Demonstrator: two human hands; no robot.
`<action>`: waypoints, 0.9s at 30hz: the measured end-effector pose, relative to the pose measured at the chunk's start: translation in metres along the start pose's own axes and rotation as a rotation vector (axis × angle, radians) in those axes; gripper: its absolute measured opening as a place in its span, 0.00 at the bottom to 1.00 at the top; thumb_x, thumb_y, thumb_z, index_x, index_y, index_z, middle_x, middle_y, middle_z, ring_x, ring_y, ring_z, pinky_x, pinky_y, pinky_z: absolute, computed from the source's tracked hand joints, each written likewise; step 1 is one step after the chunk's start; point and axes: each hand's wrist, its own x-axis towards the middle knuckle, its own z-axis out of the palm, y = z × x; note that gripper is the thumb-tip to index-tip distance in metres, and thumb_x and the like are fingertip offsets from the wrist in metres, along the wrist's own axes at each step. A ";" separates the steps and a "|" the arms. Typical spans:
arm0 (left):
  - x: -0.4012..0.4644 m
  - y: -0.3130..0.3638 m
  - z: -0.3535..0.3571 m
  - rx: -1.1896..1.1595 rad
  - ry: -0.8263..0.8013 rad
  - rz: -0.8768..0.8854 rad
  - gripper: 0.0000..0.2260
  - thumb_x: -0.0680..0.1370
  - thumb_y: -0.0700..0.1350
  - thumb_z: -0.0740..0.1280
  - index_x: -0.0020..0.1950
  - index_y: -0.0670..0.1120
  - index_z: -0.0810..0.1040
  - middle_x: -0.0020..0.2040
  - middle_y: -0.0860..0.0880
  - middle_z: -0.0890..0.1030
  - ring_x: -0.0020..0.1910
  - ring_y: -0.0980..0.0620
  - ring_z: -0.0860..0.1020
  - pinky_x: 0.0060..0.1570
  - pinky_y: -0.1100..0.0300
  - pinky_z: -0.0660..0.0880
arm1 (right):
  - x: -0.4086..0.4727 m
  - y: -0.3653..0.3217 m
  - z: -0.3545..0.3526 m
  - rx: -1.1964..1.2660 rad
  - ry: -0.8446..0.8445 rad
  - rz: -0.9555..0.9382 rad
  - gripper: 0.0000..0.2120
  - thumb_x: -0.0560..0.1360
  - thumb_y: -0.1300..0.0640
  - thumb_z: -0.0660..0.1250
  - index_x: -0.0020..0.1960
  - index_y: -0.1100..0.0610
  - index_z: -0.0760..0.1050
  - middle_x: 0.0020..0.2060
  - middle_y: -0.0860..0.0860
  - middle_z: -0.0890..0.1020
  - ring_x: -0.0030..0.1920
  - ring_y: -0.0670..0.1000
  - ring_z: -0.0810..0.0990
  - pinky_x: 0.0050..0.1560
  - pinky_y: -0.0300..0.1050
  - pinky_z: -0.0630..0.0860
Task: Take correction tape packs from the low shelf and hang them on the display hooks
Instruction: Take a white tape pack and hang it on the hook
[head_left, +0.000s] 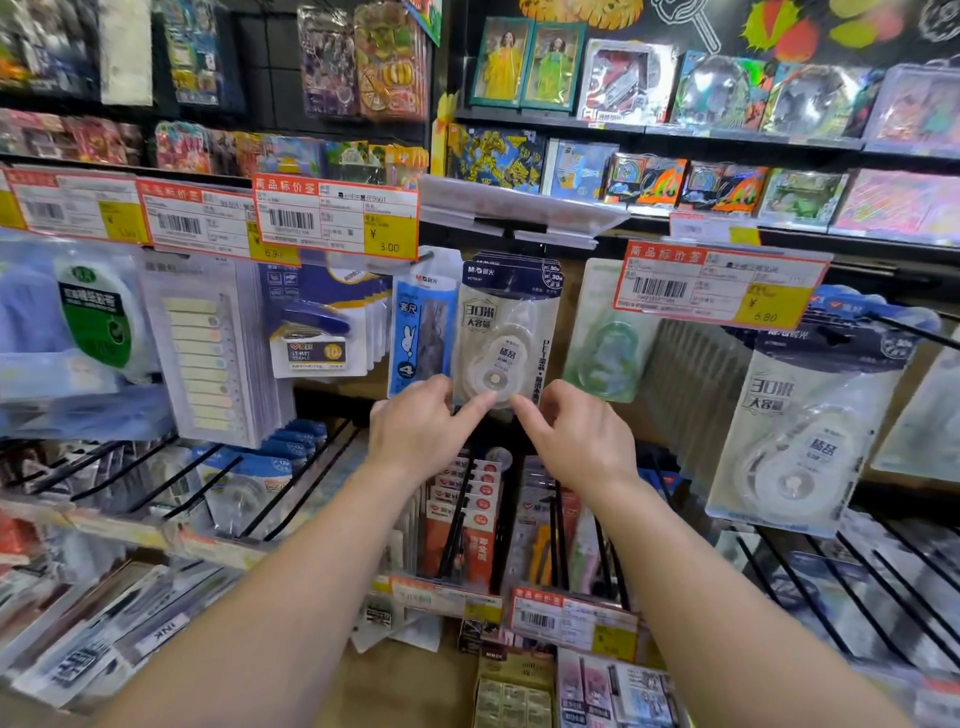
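Far left of the fingers, a green-labelled tape pack (96, 317) hangs beside a pack of pastel index tabs (200, 358), and closer in a blue stapler pack (317, 332) hangs under a red-and-yellow price tag marked 3.00 (337, 221). Just left of the left hand's fingertips a blue ruler pack (420, 332) hangs touching the edge of the correction tape packs (506, 332).

The left hand (415, 431) reaches up with its fingers (475, 405) extended; the index fingertip touches the lower left edge of the front correction tape pack, the other fingers loosely curled behind it and holding nothing. The packs hang as a small stack from a display hook, directly above both sets of fingers, under a clear tag holder (519, 213) flipped upward.

The right hand (576, 436) mirrors it: its index finger is stretched to the lower right corner of the same front pack, touching it, the rest relaxed and gripping nothing.

Right of the right fingers hangs a pale green tape pack (605, 343), then a price tag marked 5.80 (722, 286), and further right a larger white correction tape pack (810, 421) on its own hook. Below both wrists, red-carded packs (467, 514) fill a lower row of black hooks.
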 end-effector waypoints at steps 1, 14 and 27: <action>0.003 0.000 0.001 0.006 0.000 0.011 0.26 0.76 0.71 0.56 0.47 0.49 0.77 0.44 0.53 0.80 0.48 0.49 0.78 0.56 0.47 0.74 | 0.003 0.001 0.001 -0.003 0.000 0.002 0.22 0.78 0.35 0.57 0.47 0.53 0.74 0.39 0.48 0.79 0.43 0.54 0.80 0.38 0.47 0.73; 0.027 0.007 0.012 0.024 -0.073 -0.056 0.32 0.75 0.73 0.53 0.61 0.50 0.77 0.59 0.48 0.81 0.60 0.45 0.78 0.63 0.45 0.70 | 0.027 0.009 0.013 -0.005 0.011 0.046 0.23 0.78 0.34 0.56 0.47 0.53 0.72 0.39 0.48 0.78 0.40 0.53 0.76 0.38 0.47 0.70; 0.021 0.010 0.010 -0.027 -0.123 -0.136 0.33 0.75 0.73 0.55 0.64 0.47 0.73 0.60 0.45 0.79 0.60 0.42 0.77 0.61 0.43 0.73 | 0.021 0.004 0.013 0.040 -0.043 0.110 0.24 0.79 0.35 0.57 0.57 0.55 0.73 0.51 0.52 0.82 0.52 0.56 0.81 0.46 0.50 0.76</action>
